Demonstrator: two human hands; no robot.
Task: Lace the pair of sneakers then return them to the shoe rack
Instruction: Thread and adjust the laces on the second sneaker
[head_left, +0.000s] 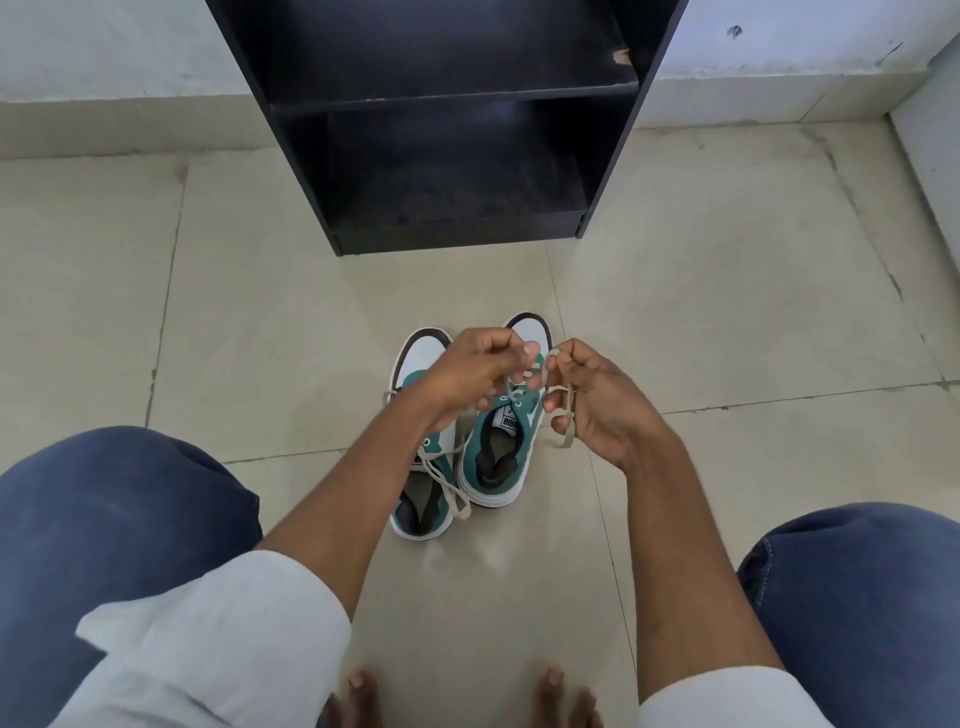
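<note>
Two green and white sneakers stand side by side on the floor, toes pointing away from me. Over the right sneaker (501, 457), both my hands work its beige lace (563, 402). My left hand (467, 376) pinches one strand near the upper eyelets. My right hand (597, 400) grips a loop of the same lace, whose free end hangs past my palm. The left sneaker (423, 499) is partly hidden under my left forearm, and its loose lace (447, 486) trails over its opening.
The black shoe rack (452, 130) stands straight ahead against the pale wall, its shelves bare. Beige floor tiles (260, 312) surround the shoes. My knees in blue jeans frame both sides, and my bare toes show at the bottom edge.
</note>
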